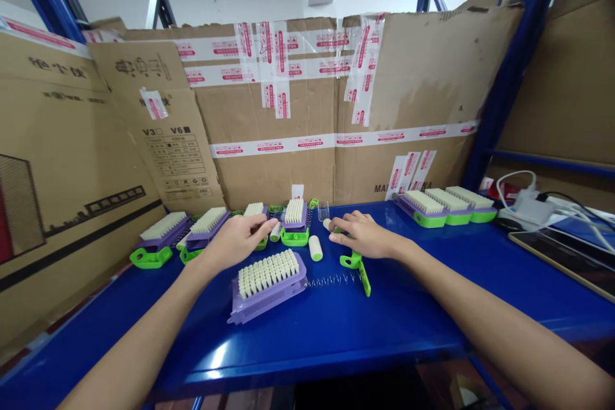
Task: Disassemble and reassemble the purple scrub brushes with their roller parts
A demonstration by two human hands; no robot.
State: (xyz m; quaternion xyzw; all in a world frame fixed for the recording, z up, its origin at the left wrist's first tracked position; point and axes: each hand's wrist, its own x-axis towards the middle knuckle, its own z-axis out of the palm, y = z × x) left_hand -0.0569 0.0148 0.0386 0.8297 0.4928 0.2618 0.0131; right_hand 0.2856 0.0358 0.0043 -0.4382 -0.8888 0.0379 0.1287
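My left hand (240, 240) hovers palm down over the left part of the row, its thumb stretched out and apart from the index finger. Just beyond the thumb is a small white cylinder with a green end (275, 232). Between the fingertips of my right hand (362, 235) is another white cylinder (328, 224) with a green end. Below that hand lies a green bracket-like part (358, 264). A purple brush head with cream bristles (269, 283) rests bristles up in front, a thin coil spring (331, 280) stretching from it towards the bracket.
More purple brushes with green ends stand along the back, including one brush (295, 214) near the middle and three brushes (446, 205) at right. A loose white cylinder (315, 248) and a clear cup (323, 210) lie between my hands. Cardboard (288, 173) walls the blue shelf; cables (538, 205) and a phone-like slab (562, 259) are at right.
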